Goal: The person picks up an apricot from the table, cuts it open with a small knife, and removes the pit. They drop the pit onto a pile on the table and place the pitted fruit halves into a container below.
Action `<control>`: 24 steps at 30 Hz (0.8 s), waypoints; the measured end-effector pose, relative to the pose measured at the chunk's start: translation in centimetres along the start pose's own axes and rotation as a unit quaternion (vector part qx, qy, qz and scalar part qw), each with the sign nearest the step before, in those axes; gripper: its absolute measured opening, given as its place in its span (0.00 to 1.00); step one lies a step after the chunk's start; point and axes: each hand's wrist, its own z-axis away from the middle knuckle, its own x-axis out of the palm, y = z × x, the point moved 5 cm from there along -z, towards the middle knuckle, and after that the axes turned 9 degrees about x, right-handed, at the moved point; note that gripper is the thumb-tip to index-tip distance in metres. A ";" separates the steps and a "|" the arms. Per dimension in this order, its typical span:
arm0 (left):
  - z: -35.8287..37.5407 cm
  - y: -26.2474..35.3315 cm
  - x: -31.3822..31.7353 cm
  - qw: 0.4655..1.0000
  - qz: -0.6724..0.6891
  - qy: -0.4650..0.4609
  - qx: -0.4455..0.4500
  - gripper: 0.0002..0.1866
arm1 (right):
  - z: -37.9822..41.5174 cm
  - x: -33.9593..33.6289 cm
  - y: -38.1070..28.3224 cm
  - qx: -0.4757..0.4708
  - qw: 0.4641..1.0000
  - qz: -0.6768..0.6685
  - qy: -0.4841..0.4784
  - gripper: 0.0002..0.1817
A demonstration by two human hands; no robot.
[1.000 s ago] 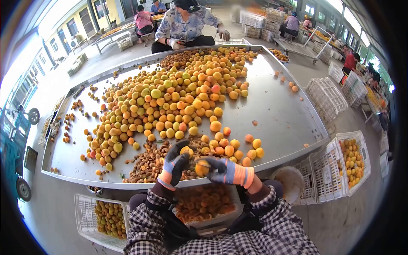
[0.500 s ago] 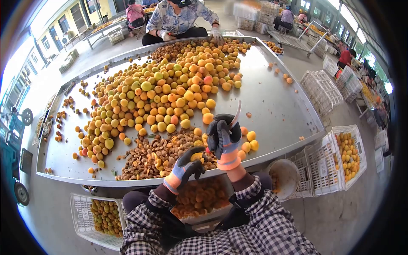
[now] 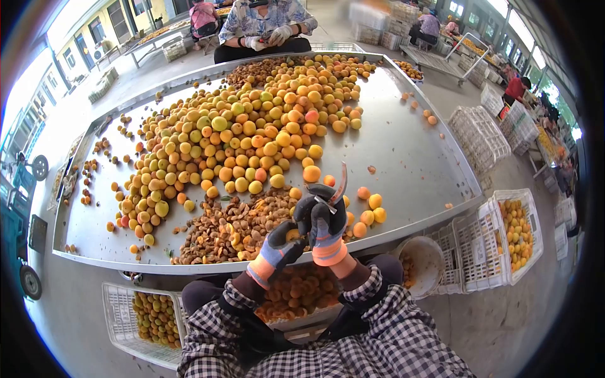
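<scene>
Both gloved hands meet at the near edge of the steel table (image 3: 409, 151). The right hand (image 3: 326, 217) is clenched around a small curved knife (image 3: 341, 184), blade pointing up. The left hand (image 3: 280, 244) grips an apricot (image 3: 292, 235) just beside it. A heap of pits (image 3: 220, 230) lies beyond, then the wide pile of apricots (image 3: 252, 135).

A grey concrete floor (image 3: 75, 327) spreads under the steel tabletop (image 3: 409, 157). White plastic crates (image 3: 482, 135) stand at the right. Daylight falls through windows (image 3: 97, 28) in the far wall.
</scene>
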 end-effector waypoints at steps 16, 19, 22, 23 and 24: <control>-0.2 -0.3 0.3 0.999 0.001 0.001 0.053 0.21 | -0.7 -0.1 1.3 0.005 0.998 0.038 0.057 0.22; -0.2 -0.2 0.0 0.998 0.010 0.001 0.067 0.18 | -0.6 0.8 0.6 -0.008 0.998 0.055 0.019 0.24; -0.3 -0.2 0.1 0.998 0.038 -0.011 0.040 0.19 | -0.9 0.6 -0.3 0.017 0.999 0.009 0.035 0.24; -0.2 0.0 0.3 0.998 0.054 -0.018 0.015 0.19 | -0.9 0.6 -0.3 0.017 0.999 0.010 0.034 0.24; -0.2 0.6 0.4 0.998 0.054 -0.017 0.016 0.19 | -0.9 0.6 -0.3 0.007 1.000 0.009 0.027 0.25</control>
